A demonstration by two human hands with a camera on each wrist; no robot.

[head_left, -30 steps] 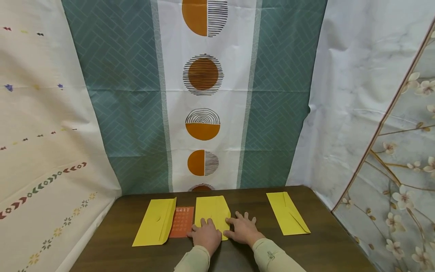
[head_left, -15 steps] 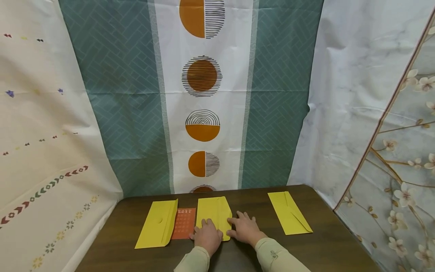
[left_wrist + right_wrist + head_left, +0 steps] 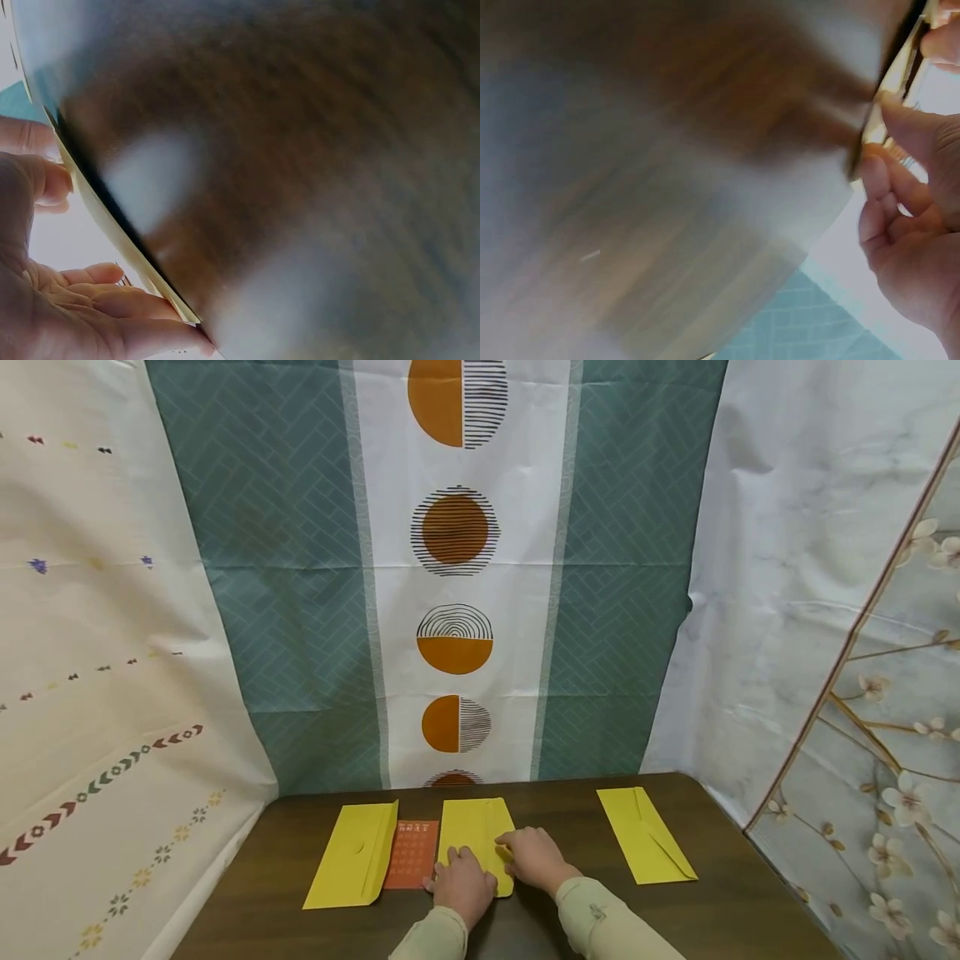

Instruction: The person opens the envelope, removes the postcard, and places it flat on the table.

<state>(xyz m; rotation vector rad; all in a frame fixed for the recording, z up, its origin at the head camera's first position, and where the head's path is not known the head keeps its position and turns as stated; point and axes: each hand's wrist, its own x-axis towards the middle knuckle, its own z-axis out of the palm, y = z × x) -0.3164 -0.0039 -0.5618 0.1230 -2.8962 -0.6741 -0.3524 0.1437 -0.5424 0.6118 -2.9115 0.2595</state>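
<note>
A yellow envelope (image 3: 467, 827) lies on the dark wooden table, its flap on the right side. My left hand (image 3: 462, 885) rests on its near part with relaxed fingers; in the left wrist view the envelope's thin edge (image 3: 105, 217) runs along those fingers. At the flap edge, my right hand (image 3: 538, 858) pinches the envelope between thumb and curled index finger, as the right wrist view shows closer (image 3: 915, 195). An orange-red card (image 3: 412, 856) with pale printed characters lies just left of this envelope, close to my left thumb.
Another yellow envelope (image 3: 345, 860), its flap raised along the right side, lies left of the card. A third yellow envelope (image 3: 647, 837) lies at a slant on the right of the table (image 3: 720, 910). Patterned cloths (image 3: 307, 610) hang behind and on both sides.
My right fingers, spread beside the flap earlier, have drawn together and curled onto its edge. The left hand stays on the envelope. The view has shifted slightly.
</note>
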